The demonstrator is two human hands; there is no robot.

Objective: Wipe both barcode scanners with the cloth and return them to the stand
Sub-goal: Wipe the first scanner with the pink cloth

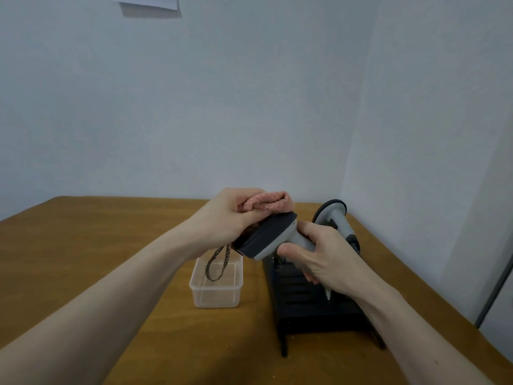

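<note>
My right hand [319, 257] grips the handle of a grey barcode scanner [270, 236] and holds it above the table, its dark head pointing left. My left hand [230, 215] holds a bunched pink cloth [268, 202] against the top of that scanner's head. A braided wrist loop [219, 262] hangs from the scanner. The second grey scanner [337, 218] stands in the black slatted stand [305, 298] behind my right hand, partly hidden by it.
A clear plastic tub [216, 293] sits on the wooden table [97, 245] just left of the stand, under the hanging loop. The table meets pale walls at the back and right. A sheet of paper [147, 2] hangs high on the wall.
</note>
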